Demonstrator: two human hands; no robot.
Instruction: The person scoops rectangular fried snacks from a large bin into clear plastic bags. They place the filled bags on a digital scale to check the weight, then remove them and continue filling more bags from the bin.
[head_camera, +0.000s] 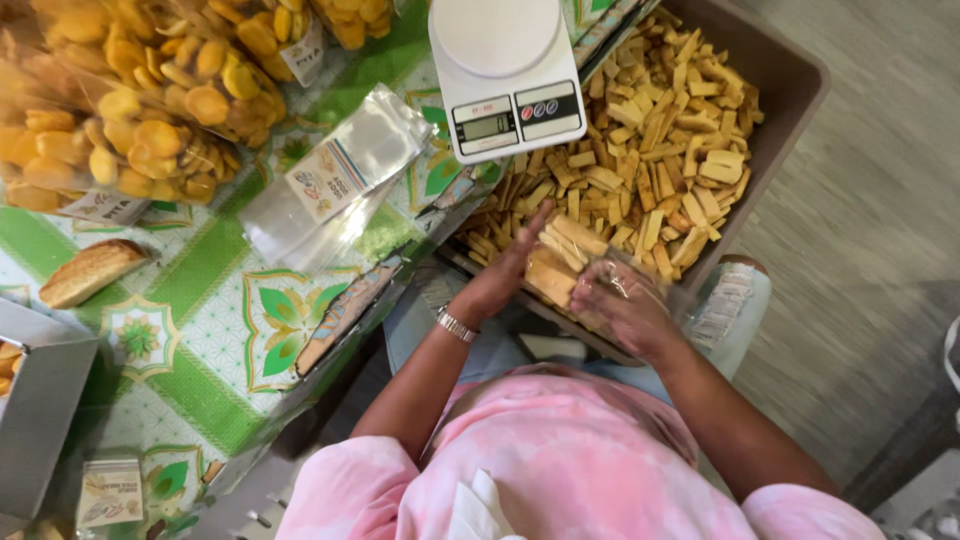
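A brown tub on my lap is full of pale yellow cracker sticks. My right hand grips a clear plastic bag at the tub's near edge, and the bag is partly filled with sticks. My left hand, with a metal bracelet on the wrist, holds a small bundle of sticks at the bag's mouth, fingers stretched along them. Both hands are close together, just below a white digital scale.
A table with a green patterned cloth lies to the left. On it are a stack of empty clear bags, filled bags of round yellow chips, a toasted bread slice, a grey box and label cards.
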